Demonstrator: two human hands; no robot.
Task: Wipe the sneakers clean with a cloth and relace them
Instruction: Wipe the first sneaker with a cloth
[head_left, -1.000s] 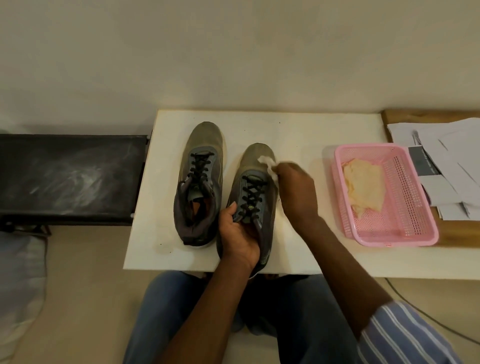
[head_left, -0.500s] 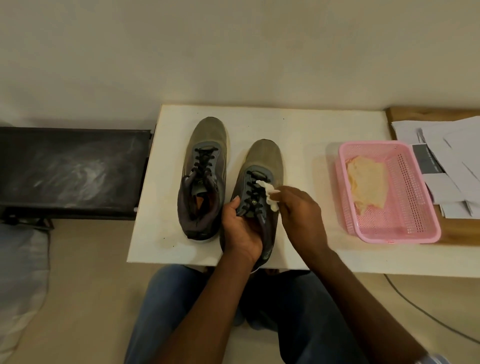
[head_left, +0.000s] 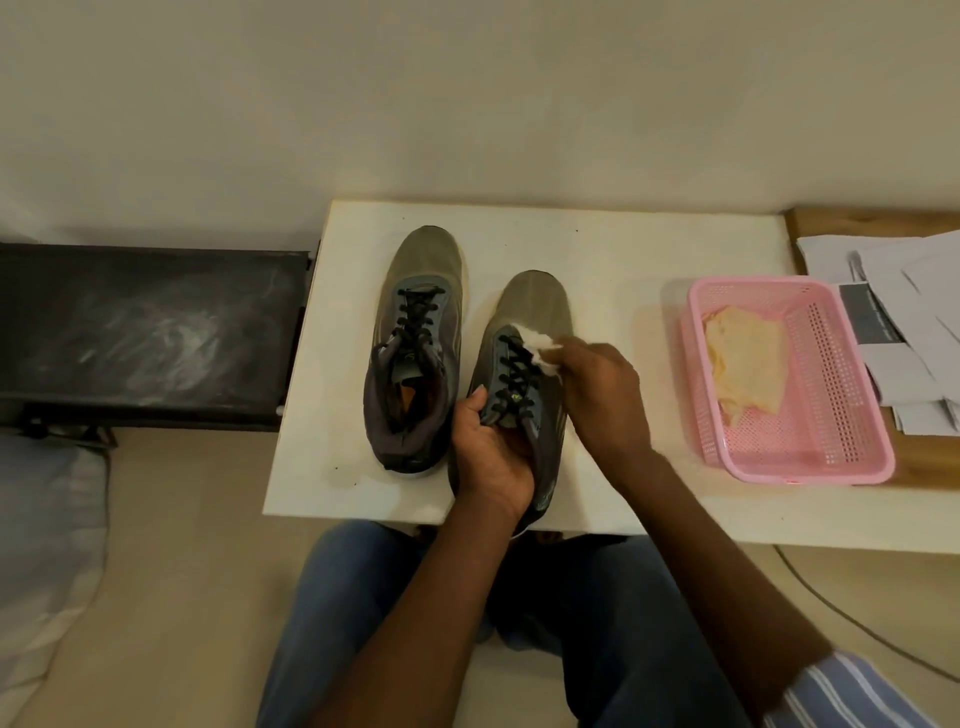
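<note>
The right hand (head_left: 597, 384), pinching the white cloth (head_left: 537, 347), has moved back up the laces toward the toe of the sneaker (head_left: 524, 332) gripped at its collar by the left hand (head_left: 491, 447), so wiping continues.

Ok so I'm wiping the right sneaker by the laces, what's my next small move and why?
Probably draw the white cloth forward over the toe of the right sneaker: your right hand holds it at the top laces, and your left hand steadies the collar.
</note>
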